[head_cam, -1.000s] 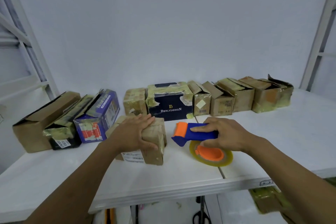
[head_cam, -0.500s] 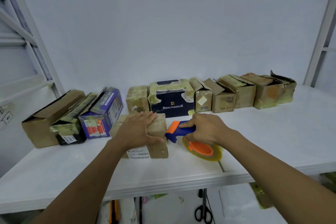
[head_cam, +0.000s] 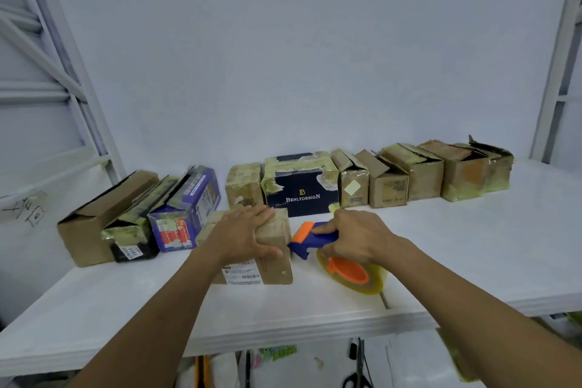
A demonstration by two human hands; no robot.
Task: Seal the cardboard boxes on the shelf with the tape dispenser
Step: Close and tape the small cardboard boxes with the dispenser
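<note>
- the small cardboard box [head_cam: 274,266] sits near the front of the shelf [head_cam: 472,249], with the left grip [head_cam: 245,236] flat on its top, fingers straight.
- the right grip [head_cam: 356,236] clenches the tape dispenser [head_cam: 315,238] by its blue handle, nose at the box's right side.
- the box looks light and stiff and likely to slide, so it wants pinning from above.

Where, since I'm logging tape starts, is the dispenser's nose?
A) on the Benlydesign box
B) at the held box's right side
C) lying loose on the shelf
B: the right hand grips the tape dispenser, its blue nose at the right side of the box under the left hand.
</note>
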